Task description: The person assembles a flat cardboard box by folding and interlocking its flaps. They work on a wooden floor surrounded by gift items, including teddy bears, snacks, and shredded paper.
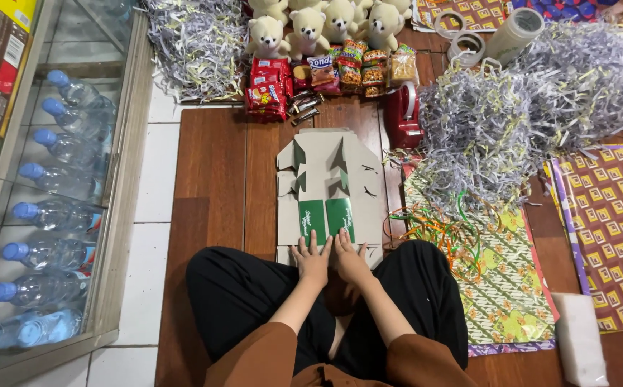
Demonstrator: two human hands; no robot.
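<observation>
Both palms, left hand [312,261] & right hand [351,259], flat on cardboard sheet [326,190].

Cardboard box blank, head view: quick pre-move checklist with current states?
1. Both hands on the blank: ok. Left hand and right hand press flat on the near edge of the cardboard blank.
2. Blank lies flat on the wooden floor: ok, unfolded, flaps spread.
3. Fingers open, nothing gripped: ok.
4. Space around the blank: not ok on its right, where ribbons and shredded paper crowd the edge.
5. Tape dispenser in reach: cannot tell; it sits past the blank's far right corner.
6. Snack packs clear of the blank: ok, just beyond its far edge.
</observation>
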